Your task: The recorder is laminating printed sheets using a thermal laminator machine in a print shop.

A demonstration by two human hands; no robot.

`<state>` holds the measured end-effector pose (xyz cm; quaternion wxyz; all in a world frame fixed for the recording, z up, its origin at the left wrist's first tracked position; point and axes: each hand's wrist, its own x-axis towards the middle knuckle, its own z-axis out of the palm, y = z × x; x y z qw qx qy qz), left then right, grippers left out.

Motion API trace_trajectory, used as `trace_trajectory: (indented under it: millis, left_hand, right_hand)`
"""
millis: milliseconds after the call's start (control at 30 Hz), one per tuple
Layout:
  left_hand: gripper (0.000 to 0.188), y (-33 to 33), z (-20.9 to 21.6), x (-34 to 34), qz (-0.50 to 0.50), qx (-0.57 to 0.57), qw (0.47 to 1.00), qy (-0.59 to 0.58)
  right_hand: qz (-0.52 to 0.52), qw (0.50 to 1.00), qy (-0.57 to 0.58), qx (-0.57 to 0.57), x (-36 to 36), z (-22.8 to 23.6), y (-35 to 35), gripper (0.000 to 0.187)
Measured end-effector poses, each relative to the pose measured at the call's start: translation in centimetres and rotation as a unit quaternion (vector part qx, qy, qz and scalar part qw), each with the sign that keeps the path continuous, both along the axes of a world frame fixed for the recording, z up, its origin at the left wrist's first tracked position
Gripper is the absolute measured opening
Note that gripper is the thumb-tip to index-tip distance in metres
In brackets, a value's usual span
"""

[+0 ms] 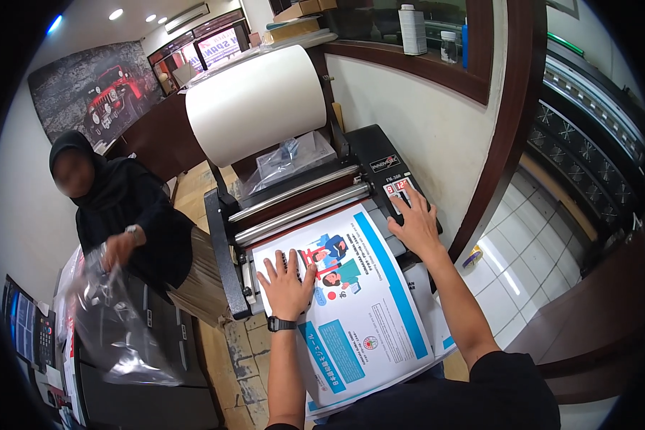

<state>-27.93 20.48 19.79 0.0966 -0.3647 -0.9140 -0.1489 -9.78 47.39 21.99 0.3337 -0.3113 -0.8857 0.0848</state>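
A roll laminator (226, 215) stands before me, with shiny metal rollers (308, 209) across its front. A large printed sheet (380, 308) with blue bands and cartoon figures lies at its feed side, its far edge close to the rollers. My left hand (287, 287), wearing a black watch, rests flat on the sheet's left part with fingers spread. Over at the right end of the machine, my right hand (417, 226) reaches to the control panel (396, 189), which has a lit red display. Its fingers are extended over the buttons, and nothing is held in it.
A big white film roll (256, 104) sits above the machine. On the left, a person in dark clothes (136, 233) handles a clear plastic bag (118, 322) beside a dark printer (150, 373). A dark door frame (505, 129) rises at right, near a wide-format machine (595, 122).
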Motion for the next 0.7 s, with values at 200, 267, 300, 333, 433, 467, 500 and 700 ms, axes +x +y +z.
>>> trace_trajectory:
  millis: [200, 267, 300, 333, 433, 467, 500, 700]
  left_hand:
    - [0.074, 0.25, 0.54, 0.35, -0.006, 0.000, 1.000, -0.020]
    - [0.073, 0.00, 0.21, 0.22, -0.001, -0.001, 1.000, -0.015]
    - [0.072, -0.03, 0.11, 0.20, 0.002, -0.001, 1.000, -0.010]
    - [0.072, 0.00, 0.08, 0.19, 0.001, -0.001, 1.000, -0.006]
    - [0.072, -0.15, 0.14, 0.23, 0.002, -0.004, 1.000, -0.004]
    - [0.072, -0.12, 0.14, 0.39, -0.001, -0.004, 1.000, -0.007]
    - [0.072, -0.07, 0.26, 0.45, -0.003, -0.005, 1.000, -0.010]
    - [0.072, 0.07, 0.61, 0.55, -0.001, -0.018, 1.000, 0.000]
  right_hand:
    - [-0.005, 1.000, 0.012, 0.015, 0.23, 0.17, 0.07, 0.051]
    - [-0.008, 1.000, 0.018, 0.015, 0.11, 0.02, -0.21, 0.053]
    - [-0.011, 1.000, 0.019, 0.016, 0.09, -0.05, -0.26, 0.055]
    - [-0.016, 1.000, 0.027, 0.001, 0.06, -0.36, -0.09, 0.059]
    - [-0.009, 1.000, 0.029, -0.006, 0.17, -0.23, 0.14, 0.059]
    - [-0.012, 0.999, 0.031, -0.009, 0.14, -0.28, 0.22, 0.059]
    - [-0.013, 0.999, 0.033, -0.001, 0.08, -0.35, 0.34, 0.058]
    - [-0.032, 0.998, 0.048, 0.009, 0.08, -0.38, 0.24, 0.057]
